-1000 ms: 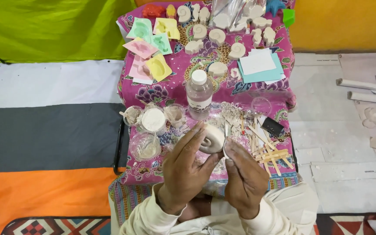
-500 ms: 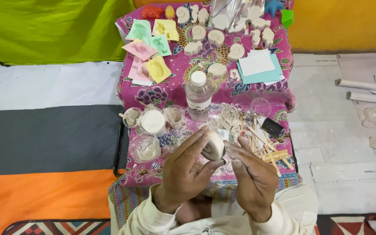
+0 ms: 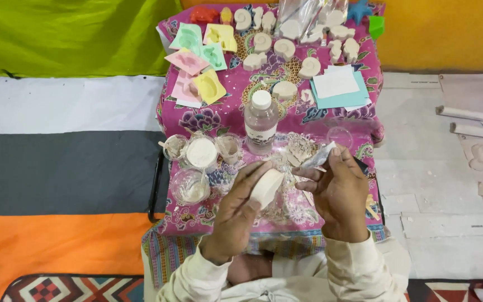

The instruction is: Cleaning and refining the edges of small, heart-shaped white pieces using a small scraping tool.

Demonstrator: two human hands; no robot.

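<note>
My left hand (image 3: 235, 215) grips a small round white plaster piece (image 3: 266, 187), turned on its edge above the low table. My right hand (image 3: 339, 193) holds a small grey scrap, perhaps sandpaper (image 3: 318, 157), pinched between the fingers just right of the piece. Both hands hover over a pile of pale shavings (image 3: 297, 151) on the pink flowered cloth (image 3: 230, 114). A clear plastic bottle with a white cap (image 3: 260, 122) stands just beyond the hands.
Several small clear cups (image 3: 201, 154) with powder and paste stand left of the hands. Coloured moulds (image 3: 199, 64) and several white plaster casts (image 3: 286, 47) lie at the far end, beside white and teal paper sheets (image 3: 339, 86). White strips (image 3: 470, 120) lie on the floor at right.
The left hand has turned the plaster piece from face-up to edge-on. The right hand has risen and moved right, now holding the grey scrap higher.
</note>
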